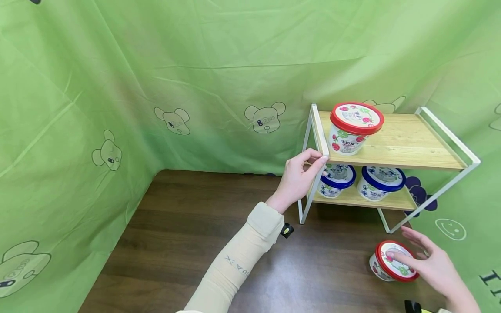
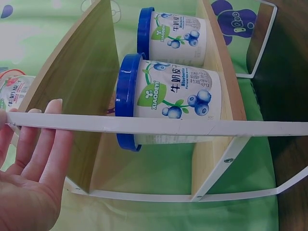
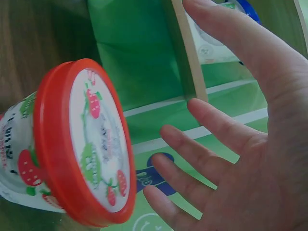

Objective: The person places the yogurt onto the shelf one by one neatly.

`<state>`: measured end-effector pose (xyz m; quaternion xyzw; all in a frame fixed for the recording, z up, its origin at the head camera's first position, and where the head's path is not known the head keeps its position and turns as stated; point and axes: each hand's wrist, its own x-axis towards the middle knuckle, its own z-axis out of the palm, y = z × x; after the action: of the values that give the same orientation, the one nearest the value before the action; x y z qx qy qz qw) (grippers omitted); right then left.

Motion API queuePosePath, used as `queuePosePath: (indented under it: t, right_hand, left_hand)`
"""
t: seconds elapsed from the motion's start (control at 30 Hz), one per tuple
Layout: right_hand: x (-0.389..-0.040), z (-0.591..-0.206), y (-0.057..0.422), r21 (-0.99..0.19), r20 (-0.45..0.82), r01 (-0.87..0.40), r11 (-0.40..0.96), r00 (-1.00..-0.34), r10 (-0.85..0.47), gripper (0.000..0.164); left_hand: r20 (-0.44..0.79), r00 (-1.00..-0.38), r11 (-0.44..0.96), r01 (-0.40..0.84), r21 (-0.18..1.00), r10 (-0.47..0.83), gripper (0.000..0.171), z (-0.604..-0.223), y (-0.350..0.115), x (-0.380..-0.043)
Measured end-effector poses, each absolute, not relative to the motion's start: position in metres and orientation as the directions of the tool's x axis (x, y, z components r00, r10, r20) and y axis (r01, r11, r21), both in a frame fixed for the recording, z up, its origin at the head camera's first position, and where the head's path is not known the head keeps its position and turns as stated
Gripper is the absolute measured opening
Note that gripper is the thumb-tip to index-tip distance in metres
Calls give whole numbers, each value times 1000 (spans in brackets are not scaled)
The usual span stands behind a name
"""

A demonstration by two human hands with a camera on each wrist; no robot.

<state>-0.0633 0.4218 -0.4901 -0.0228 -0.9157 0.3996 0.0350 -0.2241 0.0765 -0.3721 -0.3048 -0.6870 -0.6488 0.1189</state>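
At the front left corner of a two-tier shelf [image 1: 403, 143], my left hand [image 1: 298, 176] holds the white metal frame [image 2: 163, 126], fingers behind the bar and thumb in front. A red-lidded tub with strawberry pictures [image 1: 354, 128] stands on the upper board beside that hand. Two blue-lidded blueberry tubs, a nearer one [image 2: 178, 96] and a farther one [image 2: 178, 36], sit on the lower board. My right hand [image 1: 432, 265] is spread above a second red-lidded tub [image 3: 91, 144] on the table; the right wrist view shows a gap between its fingers and the lid.
The dark wooden table [image 1: 188, 243] carries the shelf at its back right. A green printed cloth [image 1: 219, 78] hangs behind and along both sides. The shelf's right frame leg [image 1: 434, 195] slants down near my right hand.
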Motion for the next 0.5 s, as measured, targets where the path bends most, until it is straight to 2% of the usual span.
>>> queuePosePath:
  t: [0.2, 0.5]
  right_hand:
    - [-61, -497, 422, -710, -57, 94, 698, -995, 77, 81]
    - [-65, -498, 417, -673, -186, 161, 722, -982, 45, 96]
  left_hand:
    - [553, -789, -32, 566, 824, 268, 15, -372, 76, -224]
    - [555, -788, -25, 570, 821, 267, 14, -373, 76, -224]
